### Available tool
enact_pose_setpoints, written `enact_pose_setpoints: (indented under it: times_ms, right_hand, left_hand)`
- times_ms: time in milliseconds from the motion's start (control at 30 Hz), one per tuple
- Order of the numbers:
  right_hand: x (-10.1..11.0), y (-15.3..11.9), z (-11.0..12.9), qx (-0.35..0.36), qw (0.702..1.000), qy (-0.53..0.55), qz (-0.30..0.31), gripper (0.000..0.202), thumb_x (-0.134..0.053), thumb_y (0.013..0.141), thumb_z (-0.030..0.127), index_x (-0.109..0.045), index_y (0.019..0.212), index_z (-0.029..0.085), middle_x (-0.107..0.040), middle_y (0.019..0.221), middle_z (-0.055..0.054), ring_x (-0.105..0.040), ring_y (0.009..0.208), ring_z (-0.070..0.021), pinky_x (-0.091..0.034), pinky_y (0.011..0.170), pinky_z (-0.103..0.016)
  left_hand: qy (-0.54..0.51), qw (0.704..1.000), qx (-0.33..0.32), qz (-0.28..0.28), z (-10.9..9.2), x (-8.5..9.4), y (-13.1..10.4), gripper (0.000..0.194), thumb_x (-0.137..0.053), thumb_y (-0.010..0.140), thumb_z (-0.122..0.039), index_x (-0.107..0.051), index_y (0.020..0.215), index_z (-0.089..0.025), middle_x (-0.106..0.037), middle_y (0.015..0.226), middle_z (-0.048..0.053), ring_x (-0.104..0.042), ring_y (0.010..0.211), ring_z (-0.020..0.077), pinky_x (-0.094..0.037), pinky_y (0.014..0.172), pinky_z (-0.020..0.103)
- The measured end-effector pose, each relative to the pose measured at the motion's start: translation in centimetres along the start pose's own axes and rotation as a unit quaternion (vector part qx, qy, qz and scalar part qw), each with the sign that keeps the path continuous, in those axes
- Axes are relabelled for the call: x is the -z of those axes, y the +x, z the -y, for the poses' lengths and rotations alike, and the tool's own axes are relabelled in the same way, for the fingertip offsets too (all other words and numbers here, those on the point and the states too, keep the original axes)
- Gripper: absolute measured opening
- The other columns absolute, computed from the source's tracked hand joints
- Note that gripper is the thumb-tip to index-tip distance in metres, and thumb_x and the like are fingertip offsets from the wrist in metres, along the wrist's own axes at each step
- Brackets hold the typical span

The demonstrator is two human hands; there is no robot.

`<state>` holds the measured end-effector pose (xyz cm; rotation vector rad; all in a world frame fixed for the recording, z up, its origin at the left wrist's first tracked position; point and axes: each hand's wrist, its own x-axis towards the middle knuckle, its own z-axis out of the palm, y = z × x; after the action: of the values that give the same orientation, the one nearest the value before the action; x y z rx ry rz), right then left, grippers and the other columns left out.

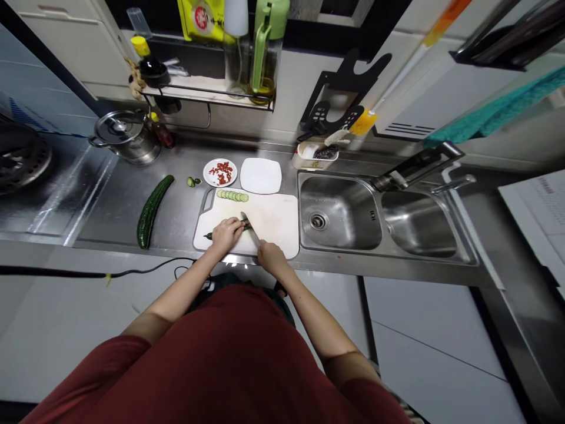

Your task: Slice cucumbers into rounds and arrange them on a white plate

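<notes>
On the white cutting board [282, 221], my left hand [226, 234] is wrapped over a dark green pepper or cucumber piece [208, 235], whose ends show on both sides of the fingers. My right hand [271, 258] grips the handle of a knife [253, 232]. The blade slants up and left, its edge at the right end of the green piece. A row of overlapping cucumber slices [232, 195] lies along the board's upper left. Behind the board are a round plate of chopped red pieces [220, 172] and a bare white square plate [261, 175].
A whole cucumber [153, 212] lies left of the board, with small green end pieces [191, 182] nearby. A steel pot [128, 136] stands at the back left. The double sink [339, 212] adjoins the board's right side. Bottles [265, 56] stand on a shelf above.
</notes>
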<state>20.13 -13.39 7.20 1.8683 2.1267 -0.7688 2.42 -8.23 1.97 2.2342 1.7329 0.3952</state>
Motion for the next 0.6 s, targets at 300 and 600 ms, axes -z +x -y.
enact_pose_setpoints:
  times_ms: [300, 600]
  right_hand:
    - [0.7, 0.6, 0.8, -0.011, 1.000, 0.001, 0.014, 0.027, -0.036, 0.093, 0.016, -0.056, 0.110, 0.013, -0.066, 0.102, -0.017, -0.063, 0.096, -0.0251, -0.045, 0.079, -0.033]
    - [1.1, 1.8, 1.5, 0.009, 1.000, -0.006, -0.008, 0.026, -0.036, 0.092, 0.016, -0.056, 0.108, 0.012, -0.066, 0.101, -0.016, -0.064, 0.095, -0.0246, -0.046, 0.079, -0.032]
  left_hand:
    - [-0.008, 1.000, -0.006, -0.002, -0.1, 0.2, 0.0, 0.026, -0.046, 0.092, -0.037, -0.068, 0.103, -0.031, -0.063, 0.109, 0.002, -0.056, 0.097, 0.0180, -0.043, 0.079, 0.029]
    - [0.004, 1.000, -0.012, -0.005, -0.1, 0.2, -0.1, 0.026, -0.046, 0.091, -0.036, -0.068, 0.104, -0.030, -0.063, 0.110, 0.003, -0.056, 0.097, 0.0187, -0.043, 0.078, 0.029]
